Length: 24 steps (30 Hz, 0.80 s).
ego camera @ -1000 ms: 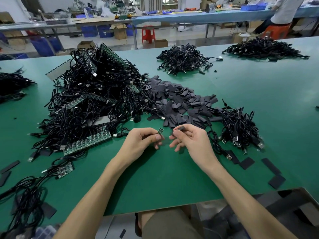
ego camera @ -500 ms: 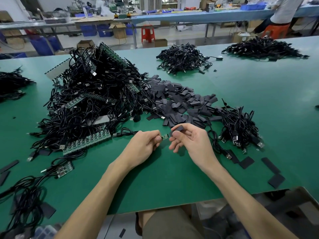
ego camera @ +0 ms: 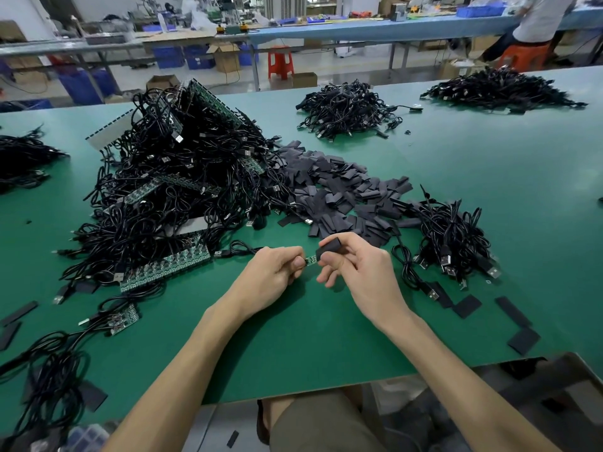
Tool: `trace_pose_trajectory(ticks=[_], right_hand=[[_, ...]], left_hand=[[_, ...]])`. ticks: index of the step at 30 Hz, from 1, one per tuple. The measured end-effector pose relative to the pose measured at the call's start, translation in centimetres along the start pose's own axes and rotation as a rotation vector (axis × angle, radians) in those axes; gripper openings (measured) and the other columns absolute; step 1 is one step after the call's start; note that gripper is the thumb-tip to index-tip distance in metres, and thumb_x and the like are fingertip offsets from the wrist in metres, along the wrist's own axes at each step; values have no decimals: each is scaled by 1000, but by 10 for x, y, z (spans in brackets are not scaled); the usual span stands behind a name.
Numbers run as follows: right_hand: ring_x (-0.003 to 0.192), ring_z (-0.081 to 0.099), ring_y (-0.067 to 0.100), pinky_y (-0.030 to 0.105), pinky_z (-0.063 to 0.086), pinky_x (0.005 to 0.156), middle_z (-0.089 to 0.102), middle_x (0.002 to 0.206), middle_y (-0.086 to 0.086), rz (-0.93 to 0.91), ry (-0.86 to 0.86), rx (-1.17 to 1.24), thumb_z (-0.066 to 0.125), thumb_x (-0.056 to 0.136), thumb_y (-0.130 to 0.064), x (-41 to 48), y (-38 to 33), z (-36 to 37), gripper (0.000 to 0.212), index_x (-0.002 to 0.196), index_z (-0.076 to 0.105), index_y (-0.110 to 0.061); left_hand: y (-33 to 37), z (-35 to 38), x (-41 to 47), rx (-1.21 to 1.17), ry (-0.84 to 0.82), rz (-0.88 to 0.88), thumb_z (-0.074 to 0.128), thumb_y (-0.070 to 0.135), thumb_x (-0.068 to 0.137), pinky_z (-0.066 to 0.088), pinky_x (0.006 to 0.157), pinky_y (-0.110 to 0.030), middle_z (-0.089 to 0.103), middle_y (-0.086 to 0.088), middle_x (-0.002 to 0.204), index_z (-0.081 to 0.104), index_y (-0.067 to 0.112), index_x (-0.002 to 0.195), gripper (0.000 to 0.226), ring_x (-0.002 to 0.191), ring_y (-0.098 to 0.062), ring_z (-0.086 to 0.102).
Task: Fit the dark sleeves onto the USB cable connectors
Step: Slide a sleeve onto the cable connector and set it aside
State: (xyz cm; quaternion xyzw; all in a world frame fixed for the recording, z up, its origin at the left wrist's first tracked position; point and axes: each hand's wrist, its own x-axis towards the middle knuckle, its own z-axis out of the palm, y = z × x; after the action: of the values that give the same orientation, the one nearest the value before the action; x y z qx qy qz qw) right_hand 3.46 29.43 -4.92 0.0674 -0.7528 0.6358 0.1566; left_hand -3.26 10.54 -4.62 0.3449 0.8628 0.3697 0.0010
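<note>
While the left hand (ego camera: 275,267) pinches a cable's bare connector (ego camera: 311,260) between thumb and fingers, the right hand (ego camera: 352,265) pinches a dark sleeve (ego camera: 329,247) whose open end meets the connector's tip. Both are over the green tabletop (ego camera: 293,337), just in front of the sleeve pile (ego camera: 339,190). The cable heap (ego camera: 182,190) lies to the left and a smaller bundle (ego camera: 453,236) to the right.

The sleeve pile (ego camera: 339,194) lies between two cable heaps (ego camera: 182,187) on the table (ego camera: 489,177).
</note>
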Motion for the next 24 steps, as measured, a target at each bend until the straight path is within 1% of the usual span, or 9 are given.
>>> trace_pose_trajectory(ticks=[3,5,8,11,15,18,20,22,24], right_hand=[[62,72,27,30,57,59,72,76,7,18,-22,47,64,97,1,0,0,-1,15,102,66,-13],[62,72,30,32,57,58,71,76,8,23,-36,71,64,96,2,0,-1,-2,17,101,66,-14],[61,72,30,34,57,59,72,75,7,24,-41,51,64,95,3,-1,-1,-1,18,101,66,-13],[60,71,25,29,57,61,72,73,3,-7,-39,-45,64,96,0,-2,-1,-1,15,103,65,-13],[57,68,16,25,56,63,72,69,0,-52,-53,-150,66,96,-4,-3,-1,1,12,106,66,-12],[57,69,18,24,56,64,73,68,2,-34,-86,-113,67,94,-3,-3,-2,1,15,105,66,-13],[58,70,22,26,56,64,74,69,4,-13,-104,-83,68,94,-3,-2,-2,0,14,105,67,-12],[58,71,22,25,56,63,74,69,5,-9,-101,-76,68,94,-3,-1,-2,1,13,104,67,-11],[59,72,22,26,56,62,74,70,5,-11,-67,-45,68,94,-3,0,-2,0,13,102,67,-13]], left_hand=[[1,0,0,-23,-3,-4,46,3,104,32,56,-19,52,12,59,45,15,72,34,54,-9,42],[2,-1,0,-43,7,-18,46,6,106,33,56,-21,52,6,58,44,20,70,38,54,-8,39],[3,-2,0,-71,10,-41,46,9,107,35,59,-25,50,4,58,44,23,69,40,57,-9,39],[4,-3,-1,-87,-7,-42,46,11,108,34,58,-24,50,6,58,45,21,70,39,57,-9,39],[6,-4,-1,-100,-36,-16,47,20,107,35,59,-27,50,4,58,46,22,70,38,57,-9,39],[6,-4,-2,-132,-44,-11,47,27,105,35,58,-23,52,6,59,50,23,71,35,56,-7,41],[7,-4,-2,-116,-49,3,50,24,106,36,58,-23,58,4,61,54,22,73,33,55,-10,46],[7,-3,-1,-57,-27,32,53,22,106,40,63,-24,64,6,68,61,18,80,28,61,-13,53],[8,-2,-1,-6,27,56,58,23,104,42,75,-25,65,13,81,66,15,94,15,76,-6,57]])
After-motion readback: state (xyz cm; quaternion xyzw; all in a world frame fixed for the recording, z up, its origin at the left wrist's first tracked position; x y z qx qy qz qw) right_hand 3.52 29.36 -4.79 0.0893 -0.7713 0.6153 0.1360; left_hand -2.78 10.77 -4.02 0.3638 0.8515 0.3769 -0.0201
